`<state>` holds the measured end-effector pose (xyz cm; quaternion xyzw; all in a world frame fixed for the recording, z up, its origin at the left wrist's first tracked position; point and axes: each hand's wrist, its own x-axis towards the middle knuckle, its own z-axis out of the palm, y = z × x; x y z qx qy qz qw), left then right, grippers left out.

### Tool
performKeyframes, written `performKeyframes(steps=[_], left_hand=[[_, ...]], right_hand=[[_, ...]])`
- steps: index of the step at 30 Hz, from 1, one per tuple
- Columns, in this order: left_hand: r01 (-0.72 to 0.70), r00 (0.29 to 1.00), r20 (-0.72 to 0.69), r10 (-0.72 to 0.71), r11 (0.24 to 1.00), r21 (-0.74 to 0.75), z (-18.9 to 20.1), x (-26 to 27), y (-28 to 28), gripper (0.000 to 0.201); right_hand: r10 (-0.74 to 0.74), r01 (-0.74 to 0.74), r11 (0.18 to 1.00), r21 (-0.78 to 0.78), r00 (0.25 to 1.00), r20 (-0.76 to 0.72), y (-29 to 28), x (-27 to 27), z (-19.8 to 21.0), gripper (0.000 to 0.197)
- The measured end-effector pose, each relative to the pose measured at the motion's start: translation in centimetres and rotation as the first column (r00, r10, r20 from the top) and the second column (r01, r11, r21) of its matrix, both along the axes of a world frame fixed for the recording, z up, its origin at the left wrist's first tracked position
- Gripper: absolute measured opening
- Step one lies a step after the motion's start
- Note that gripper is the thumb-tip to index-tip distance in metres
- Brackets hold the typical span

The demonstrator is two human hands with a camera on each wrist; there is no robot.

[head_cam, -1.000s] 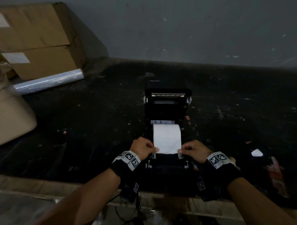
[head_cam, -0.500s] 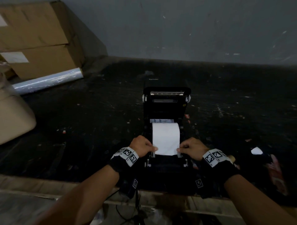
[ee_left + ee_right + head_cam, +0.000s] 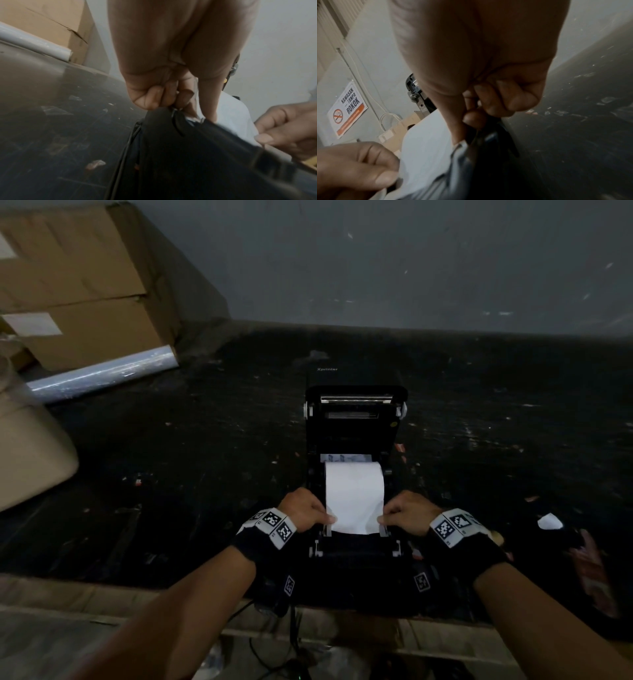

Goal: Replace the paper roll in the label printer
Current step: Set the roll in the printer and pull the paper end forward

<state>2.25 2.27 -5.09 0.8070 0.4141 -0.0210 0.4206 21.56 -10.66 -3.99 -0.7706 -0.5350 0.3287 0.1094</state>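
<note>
A black label printer [image 3: 356, 563] stands at the near edge of the dark table with its lid [image 3: 355, 419] raised. A white paper roll [image 3: 354, 474] lies in its bay, and a strip of paper [image 3: 354, 508] runs from it toward me over the front. My left hand [image 3: 305, 510] pinches the strip's left edge, its other fingers curled. My right hand [image 3: 407, 513] pinches the right edge the same way. In the left wrist view the paper [image 3: 235, 113] shows beyond my left hand [image 3: 171, 86]; the right wrist view shows the paper [image 3: 426, 140] between both hands.
Cardboard boxes [image 3: 78, 285] are stacked at the far left, with a roll of clear film [image 3: 102, 374] in front of them and a beige bag [image 3: 30, 453] nearer. A white scrap [image 3: 549, 522] and small litter lie to the right. A grey wall [image 3: 411, 261] closes the back.
Both hands still pinch the strip's edges at the printer's front. The view has shifted slightly; the strip now bows a little at its lower end.
</note>
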Motion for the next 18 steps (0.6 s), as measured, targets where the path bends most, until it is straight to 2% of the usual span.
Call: performKeyframes(steps=[3,6,11,18], left_hand=[[0.008,1.0,-0.02,-0.007,0.999,0.044,-0.05,-0.02,0.07,0.026],[0.021,0.999,-0.031,-0.02,0.999,0.025,-0.01,-0.06,0.24,0.026],[0.076,0.996,-0.051,-0.076,0.997,0.005,0.45,0.15,0.61,0.029],[0.015,1.0,-0.009,-0.015,0.999,-0.034,0.46,0.2,0.67,0.03]], right_hand=[[0.013,-0.014,1.0,-0.028,1.0,-0.011,0.42,0.12,0.46,0.024],[-0.01,0.009,1.0,-0.022,0.999,-0.044,0.45,0.26,0.67,0.018],[-0.022,0.023,1.0,0.014,1.0,-0.01,-0.08,0.06,0.05,0.025],[-0.023,0.023,1.0,-0.005,0.998,-0.058,0.44,0.18,0.67,0.02]])
